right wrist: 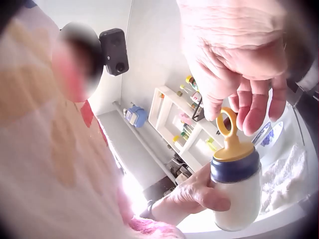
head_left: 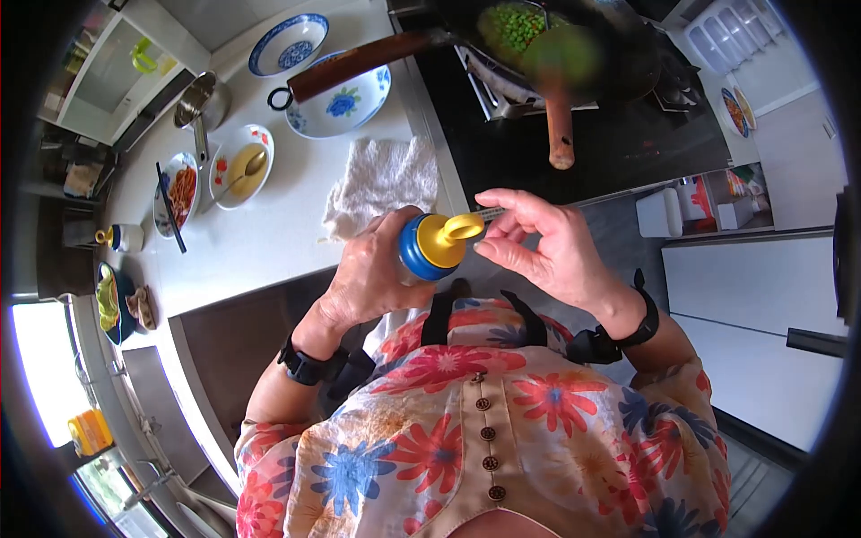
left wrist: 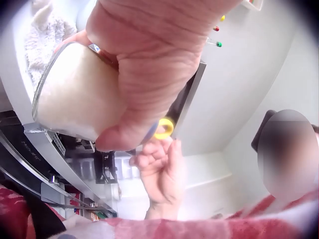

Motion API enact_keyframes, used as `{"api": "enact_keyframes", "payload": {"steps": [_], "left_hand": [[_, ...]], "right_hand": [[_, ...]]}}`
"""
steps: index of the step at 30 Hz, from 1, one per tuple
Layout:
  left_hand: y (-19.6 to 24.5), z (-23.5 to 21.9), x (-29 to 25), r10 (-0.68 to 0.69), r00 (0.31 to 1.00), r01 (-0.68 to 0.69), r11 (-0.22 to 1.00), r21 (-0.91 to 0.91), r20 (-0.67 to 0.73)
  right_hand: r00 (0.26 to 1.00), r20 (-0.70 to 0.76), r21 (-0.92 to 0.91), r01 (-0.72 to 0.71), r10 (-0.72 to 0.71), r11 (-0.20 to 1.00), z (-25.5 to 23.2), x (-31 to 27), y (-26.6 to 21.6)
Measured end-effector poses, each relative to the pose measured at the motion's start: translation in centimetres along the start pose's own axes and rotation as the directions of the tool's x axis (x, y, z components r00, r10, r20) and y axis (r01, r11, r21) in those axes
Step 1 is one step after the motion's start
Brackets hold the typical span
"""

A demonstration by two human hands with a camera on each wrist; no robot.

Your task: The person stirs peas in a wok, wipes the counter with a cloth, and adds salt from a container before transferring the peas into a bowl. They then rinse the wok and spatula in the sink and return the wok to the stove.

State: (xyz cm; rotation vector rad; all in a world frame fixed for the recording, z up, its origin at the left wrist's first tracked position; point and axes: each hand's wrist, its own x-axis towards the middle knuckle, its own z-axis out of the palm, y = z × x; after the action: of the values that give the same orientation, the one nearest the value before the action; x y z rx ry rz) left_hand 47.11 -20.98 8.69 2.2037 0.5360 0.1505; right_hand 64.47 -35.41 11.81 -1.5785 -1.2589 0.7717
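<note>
In the middle of the head view, the left hand (head_left: 368,273) grips a clear rounded jar with pale contents (right wrist: 237,199), its fingers and thumb curled round the side. The jar's blue collar (right wrist: 234,171) carries a yellow lid with an upright ring handle (right wrist: 234,150). Just right of it, the right hand (head_left: 565,251) has thumb and fingers parted and loosely bent beside the ring; whether they touch it cannot be told.

At upper centre, a rumpled white cloth (head_left: 386,184) lies on the white counter (head_left: 269,238). Toward the upper left stands a white bowl with red flowers (head_left: 260,136), holding yellowish liquid and a metal spoon (head_left: 256,163). At the top of the frame, bright green peas (head_left: 518,29) sit in a dark pan with a long brown wooden handle (head_left: 368,65) over the black stove (head_left: 646,143).
</note>
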Motion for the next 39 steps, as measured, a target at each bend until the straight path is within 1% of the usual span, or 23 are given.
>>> {"api": "enact_keyframes", "payload": {"steps": [1,3,4,6,7,8,10,12,14,15,16,18,22,24,25,27,28,30,31,33,39], "left_hand": [[-0.1,0.1,-0.2,0.028,0.999,-0.028,1.0,0.006,0.018],[-0.1,0.2,-0.4,0.031,0.999,-0.031,1.0,0.004,0.021],[-0.2,0.2,-0.6,0.041,0.999,-0.041,0.999,0.003,0.024],[-0.7,0.2,-1.1,0.032,0.999,-0.032,0.999,-0.028,0.002],[-1.0,0.0,-1.4,0.03,1.0,-0.03,0.999,-0.02,0.0],[-1.3,-0.1,-1.7,0.028,1.0,-0.028,1.0,-0.011,0.0],[-1.9,-0.7,-2.4,-0.002,1.0,0.002,1.0,-0.009,0.001],[-2.7,-1.1,-3.0,-0.021,1.0,0.021,0.999,-0.037,0.007],[-3.6,-1.5,-3.5,-0.029,1.0,0.029,0.998,-0.056,0.001],[-3.9,-1.7,-3.6,-0.029,1.0,0.029,0.997,-0.07,0.003],[-4.2,-1.9,-3.8,-0.032,1.0,0.032,0.997,-0.075,0.001],[-4.6,-2.1,-3.8,0.0,1.0,0.0,0.997,-0.075,-0.004],[-5.0,-2.8,-3.7,0.027,1.0,-0.026,0.997,-0.079,0.004],[-5.4,-2.8,-3.6,0.066,0.998,-0.066,0.997,-0.046,-0.017],[-5.5,-2.9,-3.5,0.071,0.997,-0.071,0.996,-0.047,-0.009],[-5.6,-3.1,-3.3,0.104,0.995,-0.104,0.994,-0.031,-0.006],[-5.7,-3.1,-3.3,0.11,0.994,-0.11,0.993,-0.033,0.003],[-5.8,-3.2,-3.1,0.12,0.993,-0.12,0.992,-0.025,0.016],[-5.8,-3.2,-3.1,0.125,0.992,-0.124,0.992,-0.026,0.023],[-5.9,-3.2,-2.9,0.152,0.988,-0.151,0.988,-0.028,0.023],[-5.9,-3.0,-2.5,0.169,0.984,-0.168,0.986,-0.007,0.06]], "right_hand": [[1.0,0.008,0.004,-0.003,0.003,1.0,0.2,0.2,-0.1],[0.997,0.047,-0.118,0.065,-0.06,0.991,0.7,0.7,-0.4],[0.997,0.059,-0.116,0.065,-0.058,0.991,1.1,1.1,-0.3],[0.957,0.051,-0.291,0.287,-0.285,0.913,1.9,1.9,0.0],[0.957,0.117,-0.329,0.289,-0.264,0.899,2.0,2.2,-0.1],[0.956,0.13,-0.318,0.29,-0.262,0.903,2.2,2.3,-0.2],[0.955,0.168,-0.36,0.289,-0.244,0.887,2.6,2.8,-0.7],[0.949,0.175,-0.36,0.309,-0.261,0.881,2.7,3.0,-1.2],[0.968,0.094,-0.314,0.251,-0.233,0.916,2.8,3.1,-1.8],[0.98,0.09,-0.314,0.194,-0.175,0.929,2.7,3.1,-1.9],[0.98,0.095,-0.315,0.194,-0.172,0.929,2.9,3.2,-2.0],[0.988,0.06,-0.312,0.153,-0.142,0.938,3.3,3.2,-2.2],[0.986,0.059,-0.326,0.169,-0.158,0.93,4.2,3.1,-2.0],[0.998,0.05,-0.268,0.057,-0.045,0.962,4.5,2.8,-2.0],[0.998,0.042,-0.27,0.049,-0.039,0.962,4.6,2.7,-1.9],[0.997,0.01,-0.186,-0.073,0.076,0.98,4.8,2.4,-1.6],[0.997,0.001,-0.186,-0.08,0.081,0.979,4.9,2.3,-1.6],[0.959,0.01,0.023,-0.282,0.282,0.959,4.9,2.2,-1.6],[0.958,0.003,0.025,-0.286,0.286,0.958,4.9,2.1,-1.5],[0.937,0.013,0.082,-0.349,0.349,0.933,4.7,2.0,-1.1],[0.923,0.001,0.093,-0.383,0.384,0.919,4.7,1.3,-1.0]]}}
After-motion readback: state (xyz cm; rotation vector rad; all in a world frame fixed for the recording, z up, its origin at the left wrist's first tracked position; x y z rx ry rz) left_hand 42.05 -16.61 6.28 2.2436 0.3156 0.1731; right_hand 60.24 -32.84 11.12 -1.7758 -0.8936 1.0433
